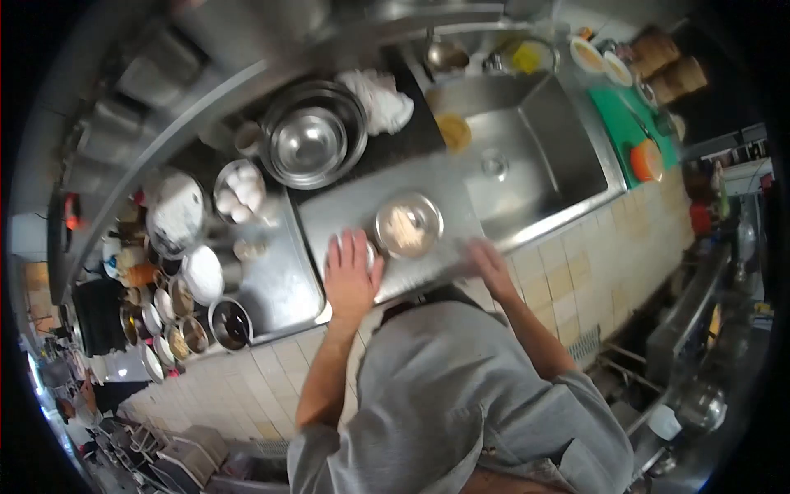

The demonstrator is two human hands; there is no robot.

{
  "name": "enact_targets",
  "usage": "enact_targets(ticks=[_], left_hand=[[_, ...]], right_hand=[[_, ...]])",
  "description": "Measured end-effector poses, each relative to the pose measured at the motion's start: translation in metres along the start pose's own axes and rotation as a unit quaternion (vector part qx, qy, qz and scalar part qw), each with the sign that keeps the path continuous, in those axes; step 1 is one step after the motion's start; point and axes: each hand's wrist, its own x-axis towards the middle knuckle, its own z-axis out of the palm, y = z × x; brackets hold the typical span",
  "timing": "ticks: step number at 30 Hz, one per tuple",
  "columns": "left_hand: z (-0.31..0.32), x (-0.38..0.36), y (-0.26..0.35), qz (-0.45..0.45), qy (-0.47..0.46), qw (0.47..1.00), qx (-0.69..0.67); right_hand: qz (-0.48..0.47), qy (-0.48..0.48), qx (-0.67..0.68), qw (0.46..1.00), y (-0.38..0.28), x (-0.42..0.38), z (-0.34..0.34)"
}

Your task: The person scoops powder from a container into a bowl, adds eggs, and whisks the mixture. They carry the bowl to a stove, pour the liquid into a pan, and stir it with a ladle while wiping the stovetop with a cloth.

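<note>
My left hand [350, 267] lies palm down at the counter's front edge with its fingers stretched out. Under it, partly hidden, is a small round whitish dish [369, 252]. Just to the right, a shallow metal bowl [428, 218] stands on the steel counter [346, 206] with a pale, beige food [403, 229] in it. Blurred by motion, my right hand [489, 265] hovers by the front edge near the sink, its fingers extended and nothing visible in them.
A steel sink [535, 165] lies to the right, beside a green cutting board [613, 123] with an orange item [647, 160]. Nested metal bowls [309, 142] and a white cloth [378, 103] sit behind. Leftward are a bowl of eggs [240, 191] and several ingredient containers [230, 321].
</note>
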Motion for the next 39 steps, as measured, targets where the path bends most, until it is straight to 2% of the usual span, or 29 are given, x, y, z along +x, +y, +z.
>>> enact_targets(ticks=[1, 2, 4, 5, 6, 7, 10, 13, 16, 22, 25, 30, 33, 34, 36, 38, 39], left_hand=[[0.000, 0.000, 0.001, 0.013, 0.005, 1.000, 0.028], [0.002, 0.001, 0.000, 0.025, 0.029, 0.997, 0.066], [0.007, 0.003, -0.004, 0.038, 0.034, 0.992, 0.111], [-0.003, 0.004, -0.001, 0.049, 0.054, 0.992, 0.103], [-0.017, 0.007, 0.004, 0.041, 0.023, 0.995, 0.088], [-0.025, 0.003, 0.007, 0.040, 0.024, 0.997, 0.060], [-0.018, -0.003, 0.004, 0.034, 0.045, 0.998, 0.003], [-0.018, -0.003, 0.003, 0.028, 0.077, 0.996, -0.027], [-0.021, -0.003, 0.008, 0.017, 0.107, 0.994, -0.006], [-0.010, -0.002, 0.010, -0.006, 0.094, 0.995, 0.021], [-0.009, -0.003, 0.011, -0.022, 0.071, 0.996, 0.053], [-0.010, -0.012, 0.002, 0.062, 0.101, 0.992, 0.043], [0.003, -0.015, -0.003, 0.061, 0.116, 0.991, 0.016], [0.006, -0.010, -0.002, 0.086, 0.112, 0.990, 0.014], [0.006, -0.016, 0.002, 0.036, 0.094, 0.994, 0.049], [0.006, -0.021, 0.007, 0.038, 0.068, 0.994, 0.072], [0.010, -0.019, 0.011, 0.018, 0.080, 0.993, 0.080]], right_hand=[[0.016, -0.034, 0.011, 0.999, 0.013, 0.005, -0.011], [0.024, 0.005, 0.032, 0.999, 0.023, 0.007, -0.010], [-0.025, -0.004, 0.050, 0.998, 0.059, 0.021, -0.023], [-0.015, 0.006, 0.066, 0.998, 0.040, 0.016, -0.018], [-0.017, 0.010, 0.103, 0.995, 0.062, 0.031, -0.021], [0.024, 0.018, 0.101, 0.994, 0.048, 0.028, -0.020], [0.013, 0.012, 0.140, 0.990, 0.038, 0.036, -0.017], [0.010, 0.022, 0.130, 0.991, 0.019, 0.037, -0.015], [-0.011, 0.020, 0.093, 0.995, 0.036, 0.048, -0.022], [-0.050, -0.010, 0.058, 0.997, 0.052, 0.046, -0.030], [-0.008, 0.022, 0.094, 0.995, 0.046, 0.033, -0.027], [-0.019, 0.015, 0.092, 0.995, 0.047, 0.033, -0.032], [-0.014, 0.044, 0.094, 0.995, 0.041, 0.022, -0.035], [-0.032, 0.028, 0.053, 0.998, 0.032, 0.019, -0.035], [-0.044, 0.020, 0.018, 0.999, 0.032, 0.019, -0.036], [-0.071, -0.063, 0.011, 0.995, 0.044, 0.028, -0.045], [-0.038, 0.000, 0.029, 0.999, 0.039, 0.026, -0.037]])
